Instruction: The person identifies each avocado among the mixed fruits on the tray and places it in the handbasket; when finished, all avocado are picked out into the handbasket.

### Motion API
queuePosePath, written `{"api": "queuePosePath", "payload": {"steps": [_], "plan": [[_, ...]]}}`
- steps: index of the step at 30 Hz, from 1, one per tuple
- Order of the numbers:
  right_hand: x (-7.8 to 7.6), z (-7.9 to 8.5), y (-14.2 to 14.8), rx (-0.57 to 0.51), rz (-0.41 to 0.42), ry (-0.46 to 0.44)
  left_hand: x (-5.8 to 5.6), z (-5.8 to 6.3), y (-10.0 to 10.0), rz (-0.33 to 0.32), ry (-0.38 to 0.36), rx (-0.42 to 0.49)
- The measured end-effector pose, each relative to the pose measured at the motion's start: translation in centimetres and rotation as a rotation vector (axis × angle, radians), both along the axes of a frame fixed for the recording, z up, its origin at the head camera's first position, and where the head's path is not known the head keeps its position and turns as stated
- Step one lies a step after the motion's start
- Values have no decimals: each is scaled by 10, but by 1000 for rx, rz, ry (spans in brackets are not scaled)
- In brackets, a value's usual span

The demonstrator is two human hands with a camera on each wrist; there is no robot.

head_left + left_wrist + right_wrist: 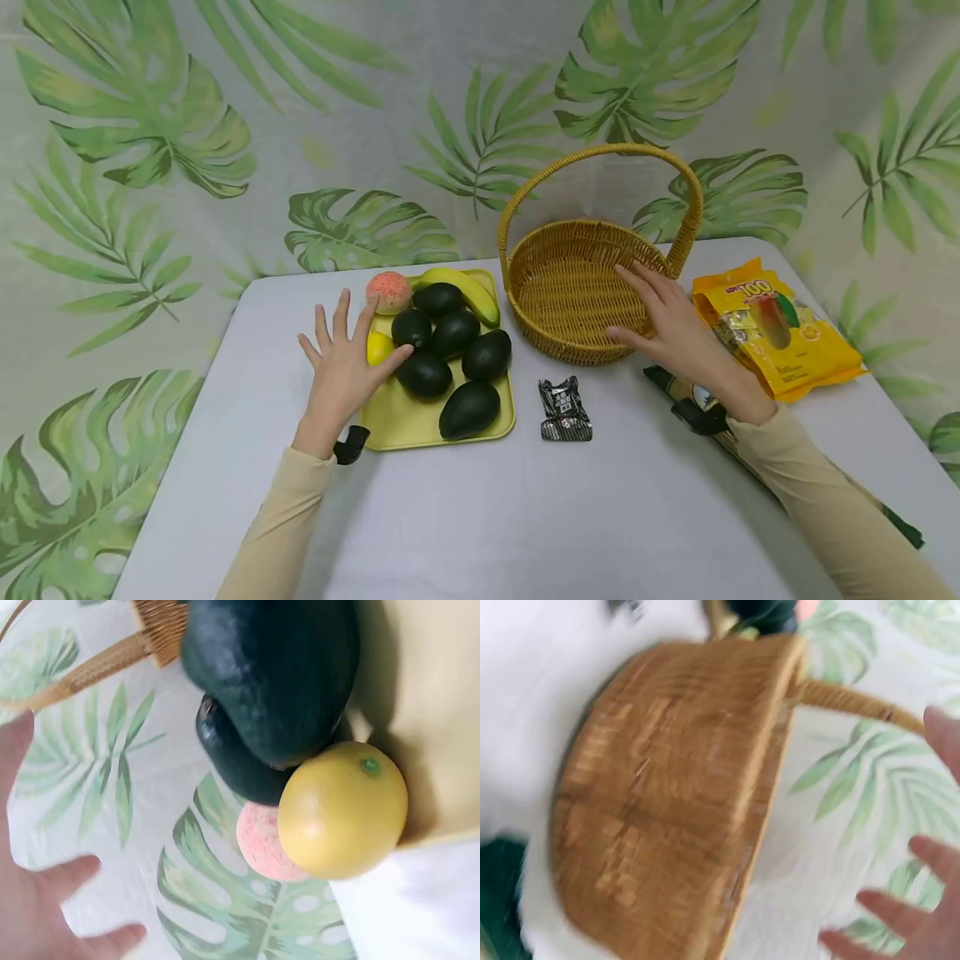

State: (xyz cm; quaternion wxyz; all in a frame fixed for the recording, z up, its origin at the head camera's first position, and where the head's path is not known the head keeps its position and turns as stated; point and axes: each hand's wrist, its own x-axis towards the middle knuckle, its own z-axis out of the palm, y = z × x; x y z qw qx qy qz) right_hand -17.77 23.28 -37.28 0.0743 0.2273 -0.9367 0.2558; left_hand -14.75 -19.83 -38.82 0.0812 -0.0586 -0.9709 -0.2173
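Observation:
My left hand (341,367) hovers with spread fingers over the left edge of a yellow tray (390,429). On that tray lie several dark avocados (469,410), a banana (468,292), a pink peach-like ball (389,292) and a yellow lemon-like fruit (343,810). My right hand (678,337) is above the right side of a wicker basket (577,292), fingers stretched out and nothing held. The basket has a tall arched handle (600,150), and no items show inside it. In the right wrist view the basket's wall (652,787) is blurred.
A small black-and-silver wrapped packet (564,410) lies between tray and basket. To the right sits a yellow bag with a mango picture (780,325). A long dark folded item (750,458) lies partly under the right forearm. Leaf-print cloth (480,125) hangs behind the white table (480,517).

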Motion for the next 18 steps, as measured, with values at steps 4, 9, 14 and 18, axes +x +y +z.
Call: {"api": "queuePosePath", "payload": {"steps": [4, 9, 14, 18], "plan": [[-3, 6, -19, -113, 148, -77, 6, 1, -15, -67, -18, 208], [-3, 6, -49, -204, 305, -166, 19, -9, -30, -76, -16, 463], [-4, 1, -77, -284, 444, -309, 38, -26, -41, -61, -101, 701], [-7, -4, -98, -314, 549, -383, 48, -40, -48, -63, -208, 810]]}}
